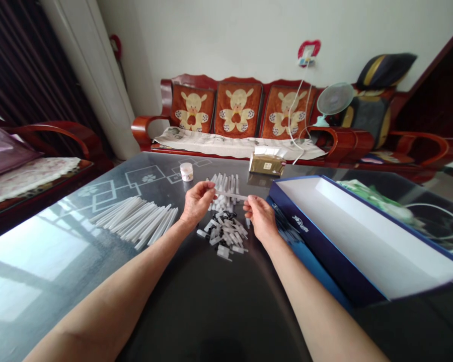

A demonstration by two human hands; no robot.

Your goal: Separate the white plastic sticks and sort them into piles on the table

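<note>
Between both hands a thin whitish plastic tube [231, 194] is held level above the table. My left hand [198, 202] pinches its left end, and my right hand [260, 215] pinches its right end. Just below lies a heap of small translucent caps and black pieces [228, 232]. Behind the tube sits a pile of clear, pen-like plastic parts [226, 183], partly covered by my hands. To the left of my left hand, many long white tubes [138, 221] lie side by side in a loose stack.
On the dark glossy table [196, 311] a large open blue box [347, 226] with white inside takes up the right side. A tissue box [267, 162] and a small white cup [186, 172] stand toward the far edge. Behind is a wooden sofa [147, 131], with a small fan [334, 100].
</note>
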